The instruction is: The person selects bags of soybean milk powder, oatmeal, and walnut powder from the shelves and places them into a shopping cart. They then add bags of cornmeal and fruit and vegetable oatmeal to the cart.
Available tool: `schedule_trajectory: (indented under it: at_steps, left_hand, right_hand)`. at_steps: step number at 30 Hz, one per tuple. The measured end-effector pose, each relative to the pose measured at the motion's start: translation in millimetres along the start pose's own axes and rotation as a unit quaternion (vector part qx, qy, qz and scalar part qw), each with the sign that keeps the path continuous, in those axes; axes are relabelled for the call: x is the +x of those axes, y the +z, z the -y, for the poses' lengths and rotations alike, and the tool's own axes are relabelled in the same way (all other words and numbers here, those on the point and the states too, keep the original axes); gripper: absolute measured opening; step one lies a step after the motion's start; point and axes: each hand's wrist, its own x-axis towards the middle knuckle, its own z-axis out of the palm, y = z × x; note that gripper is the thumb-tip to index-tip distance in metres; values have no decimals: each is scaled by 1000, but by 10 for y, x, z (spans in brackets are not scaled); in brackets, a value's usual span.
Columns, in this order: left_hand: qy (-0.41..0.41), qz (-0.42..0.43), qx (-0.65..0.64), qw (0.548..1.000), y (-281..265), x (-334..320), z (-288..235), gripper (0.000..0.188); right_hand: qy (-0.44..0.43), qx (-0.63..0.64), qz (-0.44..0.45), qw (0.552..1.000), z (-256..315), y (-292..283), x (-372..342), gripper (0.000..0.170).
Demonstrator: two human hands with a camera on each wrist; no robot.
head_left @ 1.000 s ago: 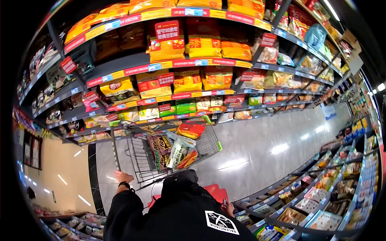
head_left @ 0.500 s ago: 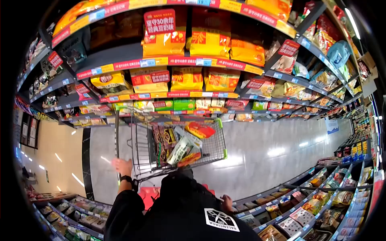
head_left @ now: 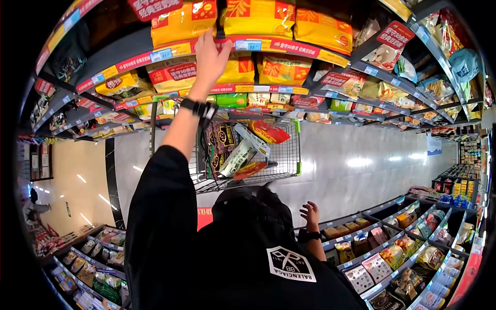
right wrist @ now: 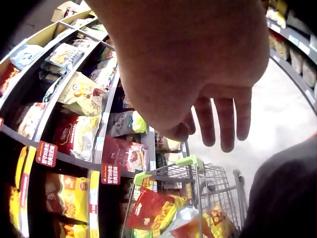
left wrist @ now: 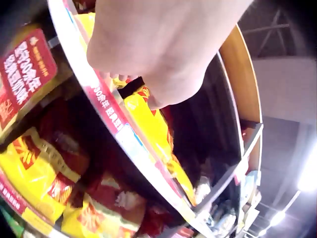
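Observation:
My left hand (head_left: 211,61) is raised to the shelf, fingertips at the lower edge of an orange-yellow bag (head_left: 183,26) and overlapping the red price strip. In the left wrist view, the back of the hand fills the top, and fingertips show beside a yellow bag (left wrist: 156,124). Nothing shows in its grasp. My right hand (head_left: 311,214) hangs low at my right side, fingers loosely spread and holding nothing; in the right wrist view the fingers point down over the floor. Between me and the shelf stands a wire shopping cart (head_left: 284,150) with several packets in it.
Inside the cart lie a red-yellow bag (head_left: 269,132), a white-green packet (head_left: 237,159) and dark purple packets (head_left: 221,138). Tiered shelves of bagged goods rise in front. Low slanted display bins (head_left: 382,248) stand behind on the right. Grey tiled floor (head_left: 356,170) runs along the aisle.
My left hand has left the cart handle and reached forward and up to the shelf. My right hand has swung outward with its fingers spread. The shelf appears closer.

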Motion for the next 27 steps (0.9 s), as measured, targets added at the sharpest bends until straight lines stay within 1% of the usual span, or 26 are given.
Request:
schedule_trajectory:
  at_steps: [1, 2, 3, 4, 5, 6, 8, 9, 10, 11, 12, 14, 16, 17, 18, 20, 21, 24, 25, 26, 27]
  left_hand:
    - [8, -5, 3, 1000, 122, 107, -7, 58]
    - [-38, -13, 39, 998, 269, 182, 0, 61]
    - [-82, -28, 76, 993, 396, 279, 16, 65]
    - [-138, -34, 88, 986, 481, 326, -17, 70]
    - [-198, -12, 69, 978, 487, 388, -144, 70]
    - [-175, -35, 88, 980, 519, 382, -183, 69]
    - [-133, -57, 124, 982, 655, 336, -119, 70]
    - [-173, -42, 133, 975, 669, 344, -251, 73]
    - [-206, -16, 111, 972, 606, 372, -408, 75]
    - [-222, -8, 122, 967, 586, 413, -458, 75]
    - [-232, -8, 110, 966, 572, 449, -464, 76]
    - [-251, 16, 141, 957, 511, 560, -618, 78]
    - [-237, 44, 159, 958, 515, 667, -788, 78]
    - [-225, 23, 153, 962, 543, 693, -866, 79]
    - [-228, 19, 93, 969, 564, 725, -885, 80]
    - [-270, 34, 48, 961, 596, 816, -888, 84]
    - [-291, 42, 0, 956, 573, 869, -840, 85]
    - [-289, 36, -25, 956, 562, 955, -748, 88]
    - [-274, -19, -23, 961, 527, 937, -938, 73]
    - [-274, -21, -23, 961, 529, 953, -987, 73]
    - [-264, 2, -140, 954, 508, 925, -987, 62]
  right_hand:
    - [-6, 8, 1, 1000, -44, -72, 52, 43]
    - [-14, 18, 4, 1000, -76, -135, 109, 43]
    - [-5, 17, 9, 1000, -120, -233, 169, 42]
    - [-1, 17, 19, 1000, -156, -278, 270, 42]
    - [-4, 27, 23, 999, -104, -293, 324, 39]
    - [-3, 29, 26, 999, -88, -400, 328, 36]
    - [-4, 45, 37, 998, -180, -617, 557, 38]
    - [-8, 60, 41, 997, -201, -726, 657, 39]
    - [-12, 75, 46, 996, -191, -816, 757, 39]
    - [-10, 83, 44, 996, -167, -882, 858, 38]
    - [-6, 89, 40, 995, -138, -968, 948, 38]
    - [-11, 67, 36, 997, -98, -1111, 1116, 36]
    - [-8, 27, 8, 1000, -7, -1165, 1221, 34]
    - [-14, 19, 11, 1000, 38, -1185, 1272, 32]
    - [-10, 11, 16, 1000, 95, -1204, 1314, 32]
    - [-13, 18, 17, 1000, 181, -1210, 1389, 32]
    - [-21, 17, 19, 999, 225, -1200, 1421, 32]
    - [-52, 16, 27, 998, 366, -1139, 1490, 31]
    - [-61, 22, 29, 997, 401, -1103, 1524, 32]
    - [-63, 20, 29, 997, 470, -1060, 1588, 32]
    - [-80, -2, 40, 996, 533, -993, 1634, 33]
